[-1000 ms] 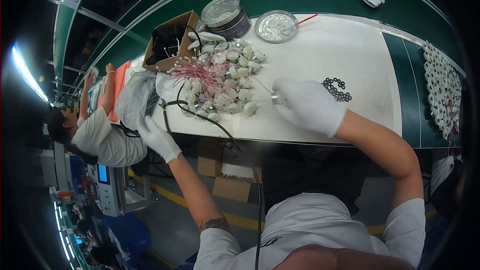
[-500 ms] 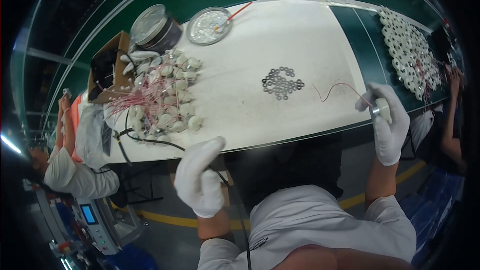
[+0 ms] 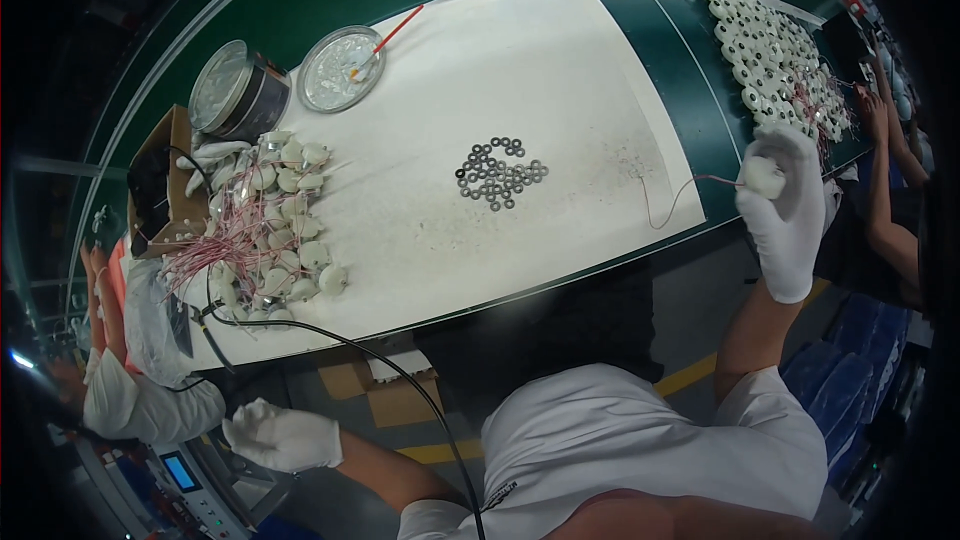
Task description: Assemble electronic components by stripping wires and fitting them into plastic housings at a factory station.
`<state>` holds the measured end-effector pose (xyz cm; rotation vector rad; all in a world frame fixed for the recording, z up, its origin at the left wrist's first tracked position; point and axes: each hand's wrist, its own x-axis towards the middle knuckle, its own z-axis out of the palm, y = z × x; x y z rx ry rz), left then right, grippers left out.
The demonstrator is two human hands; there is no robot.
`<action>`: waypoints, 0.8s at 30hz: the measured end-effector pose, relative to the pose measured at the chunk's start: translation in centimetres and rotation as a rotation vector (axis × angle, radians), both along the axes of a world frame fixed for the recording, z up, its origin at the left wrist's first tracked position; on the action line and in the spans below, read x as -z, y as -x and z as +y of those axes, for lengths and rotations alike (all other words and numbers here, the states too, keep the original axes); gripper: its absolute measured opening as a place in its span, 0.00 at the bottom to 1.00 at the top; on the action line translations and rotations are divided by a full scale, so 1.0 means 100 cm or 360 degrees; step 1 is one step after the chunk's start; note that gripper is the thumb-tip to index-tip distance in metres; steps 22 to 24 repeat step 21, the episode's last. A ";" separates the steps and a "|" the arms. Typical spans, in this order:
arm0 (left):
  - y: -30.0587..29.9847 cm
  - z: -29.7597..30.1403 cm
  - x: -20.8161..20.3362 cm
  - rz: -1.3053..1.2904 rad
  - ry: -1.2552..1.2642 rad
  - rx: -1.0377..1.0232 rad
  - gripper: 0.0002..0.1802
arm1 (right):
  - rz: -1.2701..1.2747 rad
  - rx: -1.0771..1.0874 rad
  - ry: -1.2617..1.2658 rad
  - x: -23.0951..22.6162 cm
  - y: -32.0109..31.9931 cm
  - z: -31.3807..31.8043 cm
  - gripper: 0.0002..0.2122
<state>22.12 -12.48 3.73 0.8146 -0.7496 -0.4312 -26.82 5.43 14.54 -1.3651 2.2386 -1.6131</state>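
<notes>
My right hand [image 3: 785, 215], in a white glove, is closed around a small motor with a white round cover [image 3: 763, 178]. It is held up by the right front edge of the table. The motor's thin red wire [image 3: 672, 212] trails left over the white sheet. My left hand [image 3: 283, 437], gloved too, is off the table at the lower left. Its fingers are loosely bent and apart from the thumb, with nothing seen in them. Several small dark metal rings [image 3: 497, 173] lie in a loose cluster mid-table.
On the left are a pile of white motors with pink wires [image 3: 280, 230], a cardboard box [image 3: 178, 130], a tub [image 3: 240, 90], and a dish of white grease with a red-handled brush [image 3: 342, 68]. A black cable [image 3: 400, 370] crosses the front edge. Rows of white motors [image 3: 770, 50] stand at far right, near another person's hands [image 3: 872, 115].
My left hand has swung down and left, away from the table edge. My right hand has lifted slightly with the motor, turning its white cover toward me. The view has shifted to the right.
</notes>
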 end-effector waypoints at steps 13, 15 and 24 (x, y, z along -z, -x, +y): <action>0.098 0.091 0.120 0.1690 -0.1178 0.1636 0.21 | 0.0759 -0.0795 -0.0924 0.006 -0.001 -0.079 0.17; 0.133 0.097 0.124 0.1809 -0.1635 0.1714 0.21 | 0.0746 -0.0816 -0.0912 0.025 -0.003 -0.095 0.18; 0.131 0.126 0.254 0.0873 -0.1831 0.1929 0.15 | 0.0460 -0.0676 -0.0914 0.046 -0.027 -0.116 0.14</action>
